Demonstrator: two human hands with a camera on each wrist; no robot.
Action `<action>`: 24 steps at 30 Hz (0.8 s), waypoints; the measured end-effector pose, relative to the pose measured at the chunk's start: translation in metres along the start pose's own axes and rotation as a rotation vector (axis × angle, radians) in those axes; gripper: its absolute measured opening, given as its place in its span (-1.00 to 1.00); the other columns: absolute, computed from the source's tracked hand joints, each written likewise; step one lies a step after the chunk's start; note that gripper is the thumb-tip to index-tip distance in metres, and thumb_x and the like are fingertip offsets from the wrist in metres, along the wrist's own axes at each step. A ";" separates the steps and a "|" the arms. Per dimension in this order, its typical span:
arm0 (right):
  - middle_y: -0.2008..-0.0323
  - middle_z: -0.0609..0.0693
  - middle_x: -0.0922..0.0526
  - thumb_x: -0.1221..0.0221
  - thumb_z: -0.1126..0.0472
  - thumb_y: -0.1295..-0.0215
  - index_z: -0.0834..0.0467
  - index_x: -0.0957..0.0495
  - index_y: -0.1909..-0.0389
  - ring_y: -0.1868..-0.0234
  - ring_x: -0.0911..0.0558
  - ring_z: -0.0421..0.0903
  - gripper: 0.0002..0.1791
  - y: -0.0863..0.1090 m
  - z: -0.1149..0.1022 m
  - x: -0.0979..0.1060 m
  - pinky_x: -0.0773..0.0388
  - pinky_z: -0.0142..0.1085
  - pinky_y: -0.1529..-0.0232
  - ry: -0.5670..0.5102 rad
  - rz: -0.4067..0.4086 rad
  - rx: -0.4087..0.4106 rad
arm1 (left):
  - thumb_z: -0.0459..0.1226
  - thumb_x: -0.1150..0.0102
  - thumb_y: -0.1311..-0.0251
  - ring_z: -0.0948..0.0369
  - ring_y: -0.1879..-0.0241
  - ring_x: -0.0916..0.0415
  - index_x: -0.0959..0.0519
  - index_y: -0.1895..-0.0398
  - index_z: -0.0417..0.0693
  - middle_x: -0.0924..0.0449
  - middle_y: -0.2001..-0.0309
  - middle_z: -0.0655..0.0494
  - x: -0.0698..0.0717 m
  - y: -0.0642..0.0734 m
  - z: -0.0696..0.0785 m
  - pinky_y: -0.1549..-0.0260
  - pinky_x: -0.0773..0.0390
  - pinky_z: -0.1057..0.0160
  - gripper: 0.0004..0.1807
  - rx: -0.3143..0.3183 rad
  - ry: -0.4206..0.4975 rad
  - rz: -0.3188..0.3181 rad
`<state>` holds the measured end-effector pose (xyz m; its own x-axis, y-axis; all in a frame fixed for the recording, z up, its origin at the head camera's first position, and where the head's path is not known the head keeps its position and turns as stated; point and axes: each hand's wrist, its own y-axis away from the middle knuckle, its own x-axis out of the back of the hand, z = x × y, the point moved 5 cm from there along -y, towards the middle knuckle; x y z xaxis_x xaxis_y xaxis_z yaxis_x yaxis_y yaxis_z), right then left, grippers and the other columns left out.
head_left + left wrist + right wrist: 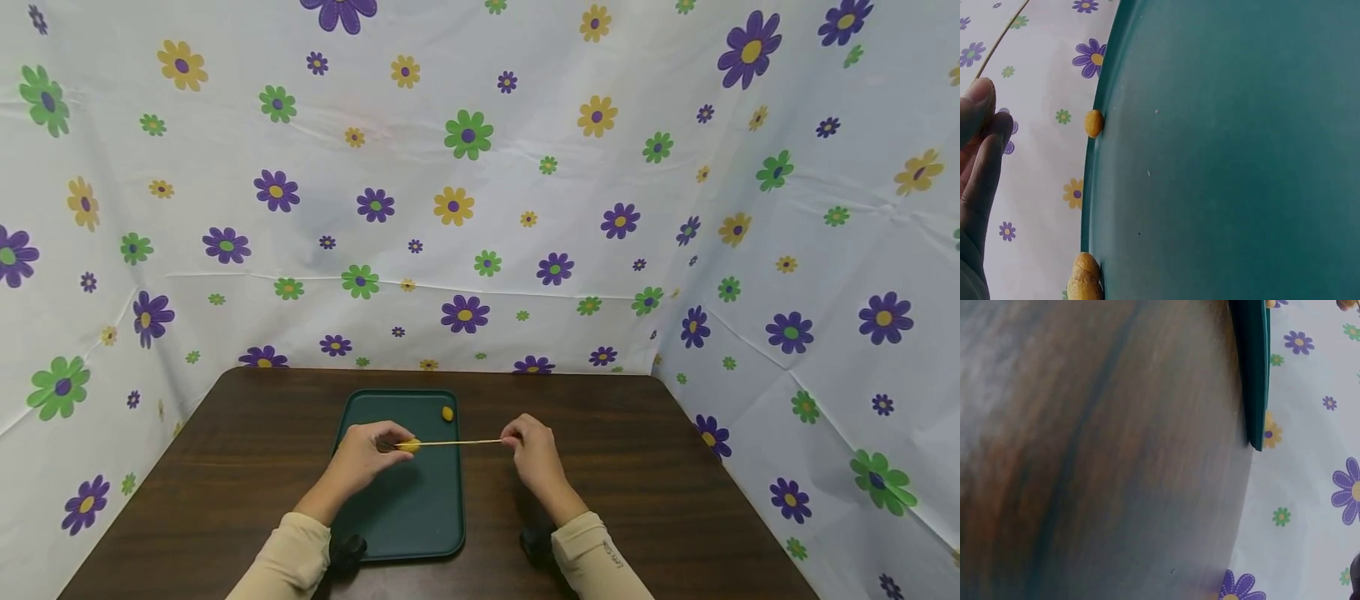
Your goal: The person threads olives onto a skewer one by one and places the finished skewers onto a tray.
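Both hands hold a thin tan strand (461, 442) that runs straight between them. Thumb and fingers of my left hand (363, 454) pinch one end over the green tray (408, 508). At the other end, my right hand (534, 454) pinches it to the right of the tray. Beside the left fingertips, overlapped by the strand in the head view, is a two-lobed, peanut-shaped yellow-brown piece (1085, 278). It stands apart from the fingers in the left wrist view. A smaller yellow-brown piece (447, 413) lies near the tray's far right corner. I cannot tell if the strand is stiff or stretched.
A dark wooden table (637, 475) bears the tray left of its middle. White cloth printed with flowers (465, 217) hangs behind the table and along both sides. Dark wrist devices (536, 543) sit below both forearms.
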<state>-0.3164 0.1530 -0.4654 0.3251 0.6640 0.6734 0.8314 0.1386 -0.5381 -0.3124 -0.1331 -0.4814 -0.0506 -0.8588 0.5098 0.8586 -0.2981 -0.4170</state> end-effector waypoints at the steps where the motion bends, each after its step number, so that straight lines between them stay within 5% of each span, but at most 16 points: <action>1: 0.45 -0.13 -0.56 -0.40 0.48 -0.09 0.12 -0.60 0.51 0.41 -0.55 -0.19 -0.77 0.000 0.000 -0.001 -0.57 -0.26 0.31 -0.026 -0.011 0.001 | -0.36 -0.53 -0.02 0.33 0.33 -0.70 -0.74 0.21 0.04 -0.76 0.25 0.14 0.001 0.000 -0.001 0.34 -0.67 0.37 -0.75 0.003 0.003 0.005; 6: 0.44 -0.10 -0.54 -0.35 0.54 -0.12 0.14 -0.56 0.50 0.39 -0.52 -0.18 -0.74 -0.001 0.001 -0.001 -0.56 -0.31 0.34 -0.083 -0.034 -0.012 | -0.37 -0.52 -0.04 0.31 0.33 -0.70 -0.74 0.21 0.02 -0.76 0.26 0.13 0.003 0.000 -0.001 0.34 -0.67 0.36 -0.76 -0.016 -0.003 0.006; 24: 0.47 -0.15 -0.57 -0.38 0.54 -0.08 0.09 -0.59 0.57 0.42 -0.55 -0.18 -0.70 0.000 -0.002 -0.002 -0.57 -0.26 0.32 0.028 -0.014 -0.064 | -0.40 -0.53 -0.01 0.31 0.31 -0.72 -0.74 0.24 -0.02 -0.77 0.27 0.11 -0.001 -0.003 0.003 0.33 -0.65 0.40 -0.76 -0.021 -0.041 -0.023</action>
<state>-0.3160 0.1509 -0.4658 0.3248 0.6414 0.6951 0.8628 0.1000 -0.4955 -0.3136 -0.1303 -0.4780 -0.0488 -0.8341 0.5494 0.8463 -0.3266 -0.4208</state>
